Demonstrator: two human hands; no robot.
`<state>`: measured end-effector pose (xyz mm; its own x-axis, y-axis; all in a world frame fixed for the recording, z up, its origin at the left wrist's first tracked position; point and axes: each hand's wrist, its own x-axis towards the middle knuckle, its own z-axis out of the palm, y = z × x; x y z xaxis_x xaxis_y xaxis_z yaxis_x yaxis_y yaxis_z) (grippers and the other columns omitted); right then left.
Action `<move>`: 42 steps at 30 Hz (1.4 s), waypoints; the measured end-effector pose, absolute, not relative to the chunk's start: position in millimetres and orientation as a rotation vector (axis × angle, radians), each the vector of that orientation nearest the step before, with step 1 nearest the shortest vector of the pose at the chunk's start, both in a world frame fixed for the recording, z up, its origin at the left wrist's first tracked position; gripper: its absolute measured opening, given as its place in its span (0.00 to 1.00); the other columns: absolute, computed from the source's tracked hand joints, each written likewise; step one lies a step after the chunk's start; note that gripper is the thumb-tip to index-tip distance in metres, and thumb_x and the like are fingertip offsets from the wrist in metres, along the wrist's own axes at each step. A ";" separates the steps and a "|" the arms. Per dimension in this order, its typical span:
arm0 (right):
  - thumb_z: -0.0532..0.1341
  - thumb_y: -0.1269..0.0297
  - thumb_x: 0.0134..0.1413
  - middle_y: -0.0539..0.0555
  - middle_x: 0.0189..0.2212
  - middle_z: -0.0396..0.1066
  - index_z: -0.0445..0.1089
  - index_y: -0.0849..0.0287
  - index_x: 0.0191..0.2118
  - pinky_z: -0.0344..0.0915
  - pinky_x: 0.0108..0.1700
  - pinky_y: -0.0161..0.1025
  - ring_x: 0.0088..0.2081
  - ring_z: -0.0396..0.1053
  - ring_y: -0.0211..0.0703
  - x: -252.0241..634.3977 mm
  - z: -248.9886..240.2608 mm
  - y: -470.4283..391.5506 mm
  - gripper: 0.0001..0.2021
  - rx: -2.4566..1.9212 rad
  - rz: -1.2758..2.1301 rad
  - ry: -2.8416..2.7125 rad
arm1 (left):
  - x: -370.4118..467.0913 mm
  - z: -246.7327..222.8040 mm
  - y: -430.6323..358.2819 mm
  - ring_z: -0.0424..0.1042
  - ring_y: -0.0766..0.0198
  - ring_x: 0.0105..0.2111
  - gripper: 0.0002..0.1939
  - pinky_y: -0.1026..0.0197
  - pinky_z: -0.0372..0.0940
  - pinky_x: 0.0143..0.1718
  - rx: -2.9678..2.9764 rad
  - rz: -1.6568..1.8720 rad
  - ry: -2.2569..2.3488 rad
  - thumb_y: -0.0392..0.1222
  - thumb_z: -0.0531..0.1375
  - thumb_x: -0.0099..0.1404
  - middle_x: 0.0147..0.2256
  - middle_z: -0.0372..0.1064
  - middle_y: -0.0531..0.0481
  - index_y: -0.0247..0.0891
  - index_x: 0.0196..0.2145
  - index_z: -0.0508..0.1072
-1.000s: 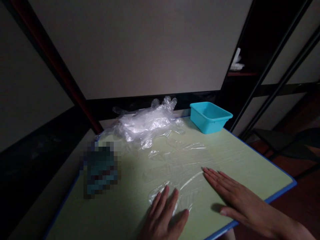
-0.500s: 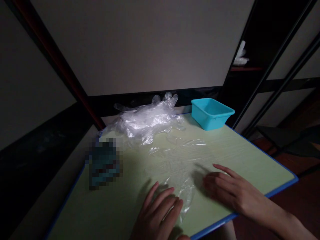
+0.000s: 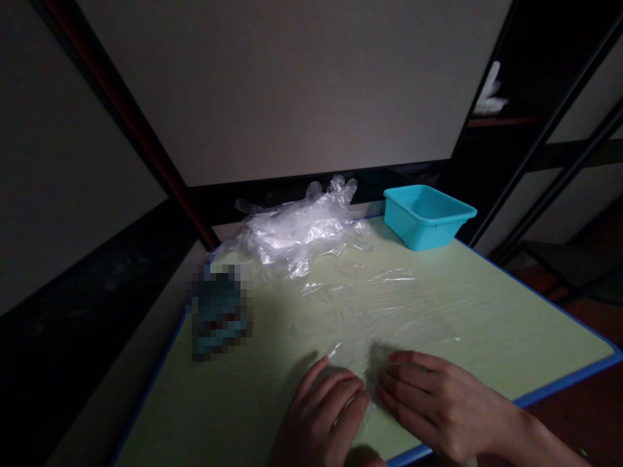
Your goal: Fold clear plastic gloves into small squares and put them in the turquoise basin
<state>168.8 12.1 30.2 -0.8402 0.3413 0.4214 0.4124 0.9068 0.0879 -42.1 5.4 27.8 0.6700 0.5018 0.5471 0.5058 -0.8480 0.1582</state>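
Note:
A thin clear disposable plastic glove [image 3: 379,311] lies flattened on the table in front of me, its outline hard to make out. My left hand [image 3: 326,412] rests palm down at the near end of this glove, fingers stretched and slightly apart. From the right, my right hand [image 3: 428,399] reaches in with fingers extended over the same near end, their tips close to my left fingertips. Both thumbs are mostly hidden. Behind the glove, a heaped pile of clear plastic gloves [image 3: 302,227] sits at the table's back edge, with glove fingers sticking up.
A turquoise plastic basin [image 3: 421,227] stands at the back right of the pale green table [image 3: 525,324], which has a blue edge. A blurred-out, pixelated object [image 3: 221,318] lies at the left. Cabinet panels [image 3: 311,91] rise behind; a dark chair [image 3: 574,266] is at the right.
My right hand has moved left and nearer to me, toward my left hand. The view has shifted slightly, and the glove's near end is now more covered by my hands.

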 end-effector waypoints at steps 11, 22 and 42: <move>0.49 0.71 0.58 0.54 0.27 0.70 0.63 0.62 0.47 0.64 0.40 0.43 0.33 0.67 0.40 171.2 29.9 16.7 0.13 -0.748 0.249 -2.492 | -38.6 24.7 -0.7 0.69 0.61 0.35 0.11 0.52 0.61 0.46 -2.853 -1.021 -1.066 0.36 0.56 0.53 0.34 0.71 0.49 0.35 0.36 0.69; 0.48 0.76 0.53 0.53 0.39 0.70 0.55 0.57 0.53 0.65 0.42 0.40 0.40 0.67 0.39 178.6 20.9 22.7 0.21 -1.143 0.627 -2.080 | -28.2 29.9 6.1 0.68 0.64 0.33 0.09 0.55 0.64 0.40 -2.821 -1.104 -1.227 0.30 0.51 0.58 0.31 0.69 0.51 0.37 0.26 0.69; 0.47 0.75 0.53 0.58 0.51 0.62 0.56 0.61 0.54 0.62 0.50 0.46 0.51 0.60 0.44 186.4 28.6 7.8 0.21 -1.146 0.296 -2.255 | -16.0 27.4 0.1 0.55 0.55 0.54 0.23 0.53 0.62 0.49 -2.634 -0.699 -1.302 0.35 0.53 0.60 0.55 0.55 0.39 0.30 0.53 0.56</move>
<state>186.4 7.8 28.6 -0.4581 0.7936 0.4004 0.6633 0.6051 -0.4404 -16.0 0.1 27.4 0.5228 0.7212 0.4544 0.7772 -0.6223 0.0935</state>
